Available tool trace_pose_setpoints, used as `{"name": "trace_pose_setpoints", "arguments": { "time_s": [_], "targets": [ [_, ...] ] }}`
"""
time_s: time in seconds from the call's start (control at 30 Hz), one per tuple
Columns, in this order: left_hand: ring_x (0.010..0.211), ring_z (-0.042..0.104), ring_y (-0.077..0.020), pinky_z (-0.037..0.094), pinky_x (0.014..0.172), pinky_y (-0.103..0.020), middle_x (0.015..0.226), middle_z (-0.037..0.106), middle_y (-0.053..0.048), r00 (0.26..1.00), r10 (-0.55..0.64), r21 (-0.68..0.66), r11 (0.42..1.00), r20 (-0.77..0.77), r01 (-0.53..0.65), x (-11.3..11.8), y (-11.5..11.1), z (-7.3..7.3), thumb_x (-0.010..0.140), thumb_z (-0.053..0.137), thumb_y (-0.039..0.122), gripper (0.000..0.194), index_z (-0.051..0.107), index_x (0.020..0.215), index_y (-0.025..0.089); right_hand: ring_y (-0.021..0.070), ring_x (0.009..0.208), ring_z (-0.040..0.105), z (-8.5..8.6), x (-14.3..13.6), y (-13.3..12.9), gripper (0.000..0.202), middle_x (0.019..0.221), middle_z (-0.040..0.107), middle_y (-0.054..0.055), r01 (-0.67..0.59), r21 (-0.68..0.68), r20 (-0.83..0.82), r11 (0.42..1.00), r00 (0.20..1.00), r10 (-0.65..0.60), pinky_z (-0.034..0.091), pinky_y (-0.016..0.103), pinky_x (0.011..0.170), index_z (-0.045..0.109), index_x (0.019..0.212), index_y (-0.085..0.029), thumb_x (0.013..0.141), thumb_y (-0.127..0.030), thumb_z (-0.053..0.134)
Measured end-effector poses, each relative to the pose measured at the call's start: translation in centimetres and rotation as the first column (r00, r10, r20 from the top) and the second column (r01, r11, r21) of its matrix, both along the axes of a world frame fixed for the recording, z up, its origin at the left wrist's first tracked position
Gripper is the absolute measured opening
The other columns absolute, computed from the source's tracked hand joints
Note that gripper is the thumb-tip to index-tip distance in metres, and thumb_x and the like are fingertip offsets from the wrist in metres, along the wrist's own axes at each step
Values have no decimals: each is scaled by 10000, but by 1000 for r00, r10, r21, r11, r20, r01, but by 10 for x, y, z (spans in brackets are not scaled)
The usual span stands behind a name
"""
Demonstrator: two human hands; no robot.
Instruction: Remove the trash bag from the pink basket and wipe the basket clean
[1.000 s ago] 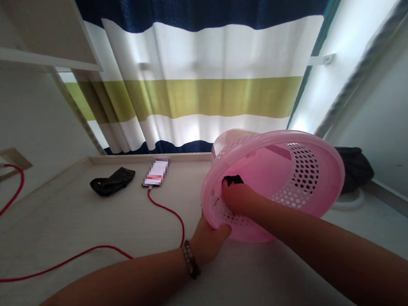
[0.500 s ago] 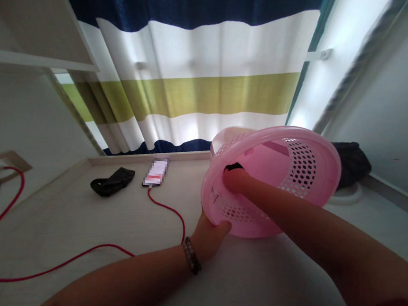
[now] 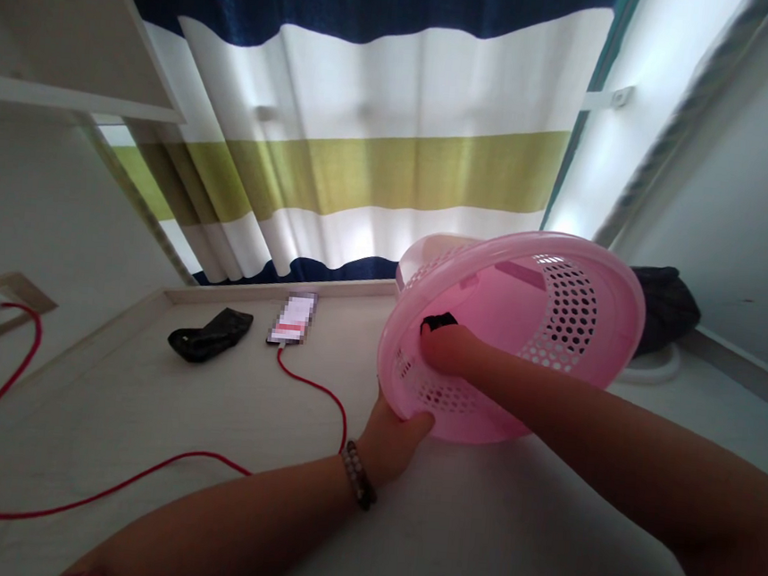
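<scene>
A pink plastic basket (image 3: 511, 286) with round holes lies tipped on its side, its mouth facing me. My left hand (image 3: 394, 441) grips the lower left of its rim, thumb on the inside and the other fingers hidden behind the wall. Reaching into the basket, my right hand (image 3: 450, 348) is closed around a black cloth (image 3: 440, 321). Only a small part of the cloth shows past the fingers, and its exact kind cannot be made out.
On the pale tabletop (image 3: 211, 416) lie a black pouch-like item (image 3: 210, 336) and a phone (image 3: 292, 319) with a red cable (image 3: 321, 390) running left to a wall socket. A dark bag (image 3: 665, 308) sits behind the basket. Striped curtains (image 3: 367, 170) hang at the back.
Inside the basket, slightly more of the black cloth shows at my right hand. The basket and my left hand have barely moved; the view has shifted slightly.
</scene>
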State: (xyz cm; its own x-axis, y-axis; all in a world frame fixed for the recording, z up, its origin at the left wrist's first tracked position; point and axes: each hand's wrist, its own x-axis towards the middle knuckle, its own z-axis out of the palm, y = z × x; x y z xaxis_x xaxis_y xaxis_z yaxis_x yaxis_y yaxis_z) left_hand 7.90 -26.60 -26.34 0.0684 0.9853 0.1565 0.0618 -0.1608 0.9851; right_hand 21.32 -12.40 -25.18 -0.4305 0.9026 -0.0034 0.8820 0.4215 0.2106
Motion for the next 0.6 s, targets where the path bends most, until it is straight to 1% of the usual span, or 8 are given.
{"name": "trace_pose_setpoints", "arguments": {
  "time_s": [0.07, 0.13, 0.2, 0.27, 0.37, 0.43, 0.5, 0.6],
  "targets": [
    [1200, 545, -273, 403, 1045, -478, 1212, 619, -136, 1000, -4, 20, 1000, 6, 4, 0, 1, 0, 660, 644, 96, 684, 425, 1305, 153, 278, 986, 609, -4, 7, 21, 383, 1101, 635, 245, -17, 49, 46, 999, 999, 15, 401, 436, 940, 581, 1174, -20, 878, -178, 398],
    [1215, 535, -271, 397, 1051, -473, 1234, 605, -143, 1000, 1, 28, 1000, 7, -1, 0, 2, 1, 658, 642, 89, 692, 413, 1308, 150, 281, 977, 609, -5, 10, 38, 385, 1109, 632, 248, -25, 69, 58, 997, 998, 21, 397, 441, 943, 592, 1167, -14, 881, -165, 382],
    [1204, 544, -269, 400, 1047, -469, 1255, 591, -148, 1000, 8, 17, 1000, 6, -8, 0, 2, 1, 657, 638, 84, 694, 409, 1308, 152, 289, 979, 608, -5, 8, 48, 379, 1109, 633, 249, -16, 67, 54, 998, 998, 12, 398, 442, 941, 605, 1153, -13, 874, -162, 395],
    [1191, 553, -271, 408, 1038, -472, 1256, 590, -148, 1000, 11, 4, 1000, 2, -11, 0, 2, 2, 659, 634, 84, 694, 405, 1311, 155, 293, 986, 605, -5, 5, 49, 370, 1101, 636, 249, -9, 59, 45, 998, 999, 6, 404, 435, 934, 610, 1142, -14, 870, -159, 405],
    [1205, 543, -274, 410, 1038, -478, 1225, 608, -138, 1000, 13, 9, 1000, -4, -13, 0, 0, 3, 661, 636, 88, 697, 405, 1314, 161, 294, 943, 617, -4, 0, 34, 367, 1059, 647, 242, -32, 53, 43, 998, 999, 30, 440, 430, 865, 599, 1137, -17, 887, -161, 372],
    [1196, 549, -273, 408, 1043, -479, 1207, 617, -129, 1000, 15, 14, 1000, -5, -15, 0, -1, 3, 660, 641, 94, 691, 417, 1310, 165, 303, 900, 624, -3, -3, 14, 374, 1027, 649, 238, -79, 77, 58, 994, 996, 74, 453, 444, 818, 587, 1140, -20, 897, -170, 346],
    [1175, 565, -270, 406, 1049, -476, 1196, 624, -120, 1000, 13, 12, 1000, -11, -13, 0, -1, 3, 665, 639, 101, 675, 433, 1304, 172, 314, 892, 623, 1, -4, -9, 367, 1012, 645, 239, -126, 100, 72, 987, 990, 119, 450, 462, 813, 577, 1145, -28, 887, -184, 368],
    [1157, 577, -263, 405, 1056, -463, 1190, 629, -107, 1000, 6, 6, 1000, -27, -6, 0, -1, 2, 673, 626, 98, 660, 445, 1302, 187, 323, 897, 622, 6, -4, -39, 414, 1025, 626, 262, -156, 67, 86, 985, 985, 150, 451, 467, 801, 517, 1227, -27, 865, -197, 412]
  ]
}}
